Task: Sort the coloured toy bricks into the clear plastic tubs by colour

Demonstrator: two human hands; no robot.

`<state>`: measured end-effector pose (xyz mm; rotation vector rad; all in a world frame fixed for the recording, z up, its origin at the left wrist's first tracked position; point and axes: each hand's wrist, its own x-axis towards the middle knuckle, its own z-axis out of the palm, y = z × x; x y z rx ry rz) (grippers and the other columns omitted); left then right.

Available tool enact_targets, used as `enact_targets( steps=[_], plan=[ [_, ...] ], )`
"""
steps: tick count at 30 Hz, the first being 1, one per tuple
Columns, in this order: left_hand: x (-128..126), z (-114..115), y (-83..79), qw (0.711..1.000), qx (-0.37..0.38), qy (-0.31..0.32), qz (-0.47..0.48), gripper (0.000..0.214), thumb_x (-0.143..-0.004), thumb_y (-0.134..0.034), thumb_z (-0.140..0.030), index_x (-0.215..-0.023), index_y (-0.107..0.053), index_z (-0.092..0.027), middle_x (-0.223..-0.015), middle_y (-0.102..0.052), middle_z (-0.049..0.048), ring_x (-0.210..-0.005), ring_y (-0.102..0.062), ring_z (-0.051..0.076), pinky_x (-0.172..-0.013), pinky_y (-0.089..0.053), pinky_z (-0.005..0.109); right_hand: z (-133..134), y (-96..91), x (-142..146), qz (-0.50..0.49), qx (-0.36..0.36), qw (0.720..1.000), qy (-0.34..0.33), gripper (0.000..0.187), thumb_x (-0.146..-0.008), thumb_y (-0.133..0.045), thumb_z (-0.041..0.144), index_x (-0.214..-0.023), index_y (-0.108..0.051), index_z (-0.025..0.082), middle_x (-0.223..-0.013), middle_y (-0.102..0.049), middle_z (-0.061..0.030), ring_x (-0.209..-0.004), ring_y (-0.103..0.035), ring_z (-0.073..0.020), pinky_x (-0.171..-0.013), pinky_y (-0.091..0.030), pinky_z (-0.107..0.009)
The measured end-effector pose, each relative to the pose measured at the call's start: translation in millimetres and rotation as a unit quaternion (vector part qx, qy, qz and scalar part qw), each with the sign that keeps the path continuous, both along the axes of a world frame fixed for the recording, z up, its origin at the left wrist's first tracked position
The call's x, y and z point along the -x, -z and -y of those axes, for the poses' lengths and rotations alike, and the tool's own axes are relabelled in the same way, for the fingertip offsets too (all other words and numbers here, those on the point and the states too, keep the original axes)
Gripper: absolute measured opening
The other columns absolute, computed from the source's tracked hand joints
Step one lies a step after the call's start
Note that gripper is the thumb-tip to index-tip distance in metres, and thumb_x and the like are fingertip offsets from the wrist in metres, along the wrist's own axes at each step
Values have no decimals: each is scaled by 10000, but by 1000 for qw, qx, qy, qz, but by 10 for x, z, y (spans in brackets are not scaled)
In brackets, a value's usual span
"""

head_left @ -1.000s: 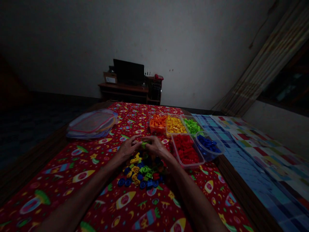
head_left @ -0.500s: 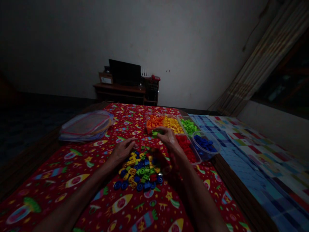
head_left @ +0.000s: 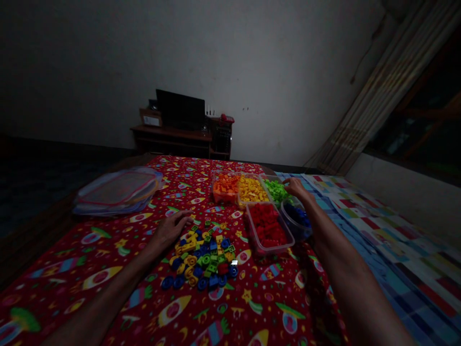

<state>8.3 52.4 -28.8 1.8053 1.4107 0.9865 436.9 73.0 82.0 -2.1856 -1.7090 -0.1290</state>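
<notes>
A mixed pile of toy building bricks (head_left: 205, 259), in yellow, blue, green and red, lies on the red patterned cloth (head_left: 144, 298). My left hand (head_left: 171, 229) rests at the pile's upper left edge, fingers stretched and holding nothing. Farther right, my right hand (head_left: 296, 186) reaches over the right side of the container of green bricks (head_left: 275, 191). Its fingers look slightly apart, and I see no brick between them. Below that wrist stands a round tub of blue bricks (head_left: 297, 215), partly hidden by the forearm. Red bricks (head_left: 268, 226) fill the nearest rectangular container.
Containers of orange bricks (head_left: 226, 185) and yellow bricks (head_left: 252, 189) stand left of the green one. Stacked clear lids (head_left: 118, 190) lie at the left. Behind the table are a desk (head_left: 173, 134) and a dark monitor (head_left: 181, 109). A checkered bedspread (head_left: 360, 216) spreads to the right.
My right hand has moved right from above the orange and red containers to the green one. The green brick it held no longer shows. My left hand stays beside the pile.
</notes>
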Motion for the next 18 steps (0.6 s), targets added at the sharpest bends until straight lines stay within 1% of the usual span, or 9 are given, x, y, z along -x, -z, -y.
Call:
enact_targets(
  steps=[2, 4, 6, 8, 10, 12, 14, 16, 18],
  plan=[
    [5, -4, 8, 1000, 0, 2, -9, 465, -717, -465, -474, -985, -690, -169, -815, -751, 74, -814, -687, 262, -743, -537, 345, -12, -38, 35, -1, -9, 1000, -4, 453, -700, -475, 31, -1091, -702, 52, -980, -723, -136, -948, -657, -216, -827, -474, -250],
    [9, -11, 21, 1000, -2, 4, -16, 472, -723, -465, -478, -997, -688, -165, -845, -753, 77, -850, -685, 264, -768, -533, 344, -6, -94, 153, -7, -32, 999, -28, 450, -736, -446, 47, -1115, -690, 61, -1000, -719, -139, -927, -659, -203, -825, -478, -256],
    [11, -18, 38, 1000, -4, 5, -15, 503, -735, -450, -480, -1043, -676, -153, -847, -751, 79, -842, -685, 261, -776, -532, 348, 28, -140, 367, -21, -63, 994, -92, 419, -760, -442, 60, -1090, -699, 80, -986, -722, -136, -902, -659, -192, -819, -480, -264],
    [12, -24, 53, 1000, -5, 8, -15, 523, -747, -435, -474, -1081, -663, -141, -848, -750, 79, -821, -687, 257, -777, -533, 354, 102, -149, 677, -47, -83, 978, -183, 381, -776, -454, 66, -1061, -704, 97, -956, -725, -121, -868, -655, -180, -792, -479, -263],
    [14, -27, 64, 1000, -10, 10, -27, 522, -750, -436, -468, -1084, -664, -138, -862, -750, 80, -835, -686, 262, -787, -533, 359, 213, -98, 1057, -84, -64, 959, -262, 361, -783, -464, 59, -1056, -696, 102, -927, -722, -107, -817, -647, -159, -740, -472, -245],
    [18, -27, 73, 999, -18, 10, -40, 513, -750, -445, -470, -1073, -671, -142, -880, -750, 80, -867, -683, 270, -794, -531, 362, 340, 24, 1455, -97, -13, 934, -342, 376, -746, -491, 22, -1051, -690, 113, -856, -712, -75, -764, -628, -145, -698, -453, -228],
    [23, -26, 83, 999, -22, 10, -42, 512, -755, -447, -476, -1076, -672, -148, -890, -750, 80, -873, -682, 273, -793, -530, 364, 446, 214, 1814, -77, 43, 911, -402, 358, -722, -520, 6, -1013, -690, 125, -807, -692, -54, -715, -600, -138, -656, -427, -220],
    [32, -23, 89, 999, -18, 15, -40, 515, -761, -449, -486, -1095, -667, -160, -906, -751, 79, -881, -680, 272, -799, -527, 364, 502, 446, 2096, -48, 55, 901, -428, 286, -764, -541, 42, -1003, -674, 124, -817, -675, -66, -736, -581, -147, -666, -411, -233],
    [42, -15, 83, 999, -13, 30, -42, 527, -758, -466, -502, -1116, -664, -170, -944, -750, 81, -916, -673, 273, -818, -523, 364, 505, 677, 2284, -20, 59, 900, -431, 228, -808, -542, 79, -995, -663, 131, -843, -660, -76, -775, -566, -158, -687, -400, -245]
  ],
)
